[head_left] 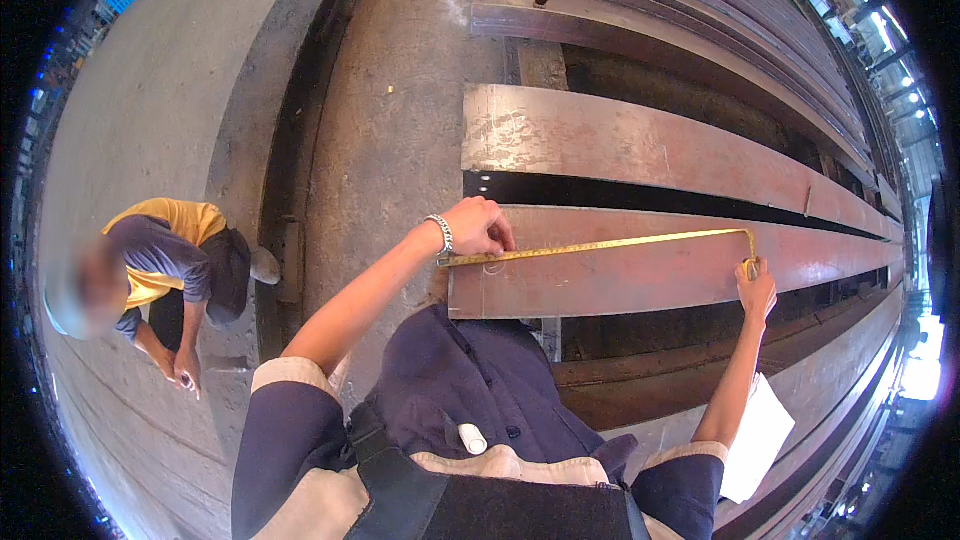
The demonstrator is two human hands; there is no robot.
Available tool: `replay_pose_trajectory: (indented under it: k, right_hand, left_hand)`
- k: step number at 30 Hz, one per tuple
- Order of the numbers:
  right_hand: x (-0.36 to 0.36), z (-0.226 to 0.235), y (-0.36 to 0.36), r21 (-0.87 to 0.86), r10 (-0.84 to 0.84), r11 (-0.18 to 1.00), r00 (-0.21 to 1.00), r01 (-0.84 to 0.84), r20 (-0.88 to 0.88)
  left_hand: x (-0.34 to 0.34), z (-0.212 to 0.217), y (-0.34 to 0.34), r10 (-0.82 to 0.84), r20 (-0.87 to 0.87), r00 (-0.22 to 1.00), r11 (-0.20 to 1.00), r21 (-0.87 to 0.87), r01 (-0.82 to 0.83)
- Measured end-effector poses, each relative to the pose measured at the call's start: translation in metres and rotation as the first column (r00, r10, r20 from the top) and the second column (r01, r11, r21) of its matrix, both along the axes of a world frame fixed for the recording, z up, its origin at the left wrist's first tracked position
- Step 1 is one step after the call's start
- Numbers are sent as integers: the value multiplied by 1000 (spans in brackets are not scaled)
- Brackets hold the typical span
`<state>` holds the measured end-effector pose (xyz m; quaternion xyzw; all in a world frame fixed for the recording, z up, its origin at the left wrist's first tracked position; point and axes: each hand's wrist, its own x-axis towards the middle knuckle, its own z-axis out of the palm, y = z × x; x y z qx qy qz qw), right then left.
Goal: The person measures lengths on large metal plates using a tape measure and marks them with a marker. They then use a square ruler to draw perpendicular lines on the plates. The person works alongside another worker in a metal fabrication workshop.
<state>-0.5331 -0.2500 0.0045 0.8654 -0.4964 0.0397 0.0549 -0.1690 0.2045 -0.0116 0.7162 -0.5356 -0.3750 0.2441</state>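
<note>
A yellow tape measure blade point(620, 241) stretches across a reddish-brown steel plate point(600, 285), its end by the plate's left edge. My left hand point(478, 227), with a chain bracelet at the wrist, is closed over the blade near that end. Its fingertips are pinched at the blade's edge; what they hold, if anything, is hidden. At the right, my right hand point(757, 290) grips the tape measure case point(749, 268), from which the blade rises and bends sharply over toward the left. Faint chalk-like marks point(495, 267) show on the plate beside the blade.
More long steel plates point(620, 140) lie beyond, with dark gaps between them. A white sheet point(757, 440) shows beside my right forearm. A white cylinder point(472, 438) sticks out at my chest. Another person point(165, 260) bends low at the left, hands together near the floor.
</note>
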Motion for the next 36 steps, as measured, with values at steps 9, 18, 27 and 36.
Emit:
replay_pose_trajectory:
  k: [9,18,27,36]
  right_hand:
    - [-21,1,-1,11,-64,998,998,64,-14]
    - [-41,-3,10,3,-74,997,997,74,29]
    - [-43,-8,9,-19,-89,996,996,89,19]
    - [-33,-6,13,16,-90,996,994,89,55]
  left_hand:
    - [-13,-5,-19,138,176,975,989,-71,-127]
    - [-8,-31,-20,102,191,976,982,-175,-68]
    - [-12,-27,-18,125,263,957,979,-187,-76]
    - [-15,-5,-16,88,248,965,989,-140,-54]
